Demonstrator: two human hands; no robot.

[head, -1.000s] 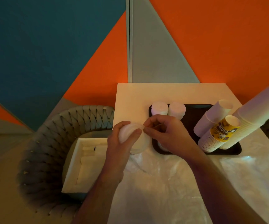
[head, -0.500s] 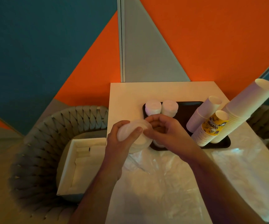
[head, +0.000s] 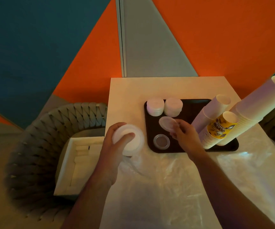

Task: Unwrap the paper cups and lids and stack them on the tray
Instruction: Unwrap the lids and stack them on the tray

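Observation:
My left hand (head: 117,142) grips a stack of white lids (head: 131,141) at the table's left edge, beside the black tray (head: 151,128). My right hand (head: 184,138) pinches a single translucent lid (head: 167,123) above the tray. A clear lid (head: 161,141) lies flat on the tray's near left part. Two short stacks of white lids (head: 164,106) stand at the tray's far left corner. Tall leaning stacks of paper cups (head: 252,113) and a yellow printed cup stack (head: 221,129) fill the tray's right side.
Crumpled clear plastic wrap (head: 174,176) covers the near part of the white table (head: 133,90). A woven grey chair (head: 39,138) on the left holds a white foam box (head: 77,162). Orange and teal wall panels rise behind.
My right hand has pulled one lid off the stack and carried it right, over the tray. My left hand with the lid stack has stayed near the table's left edge.

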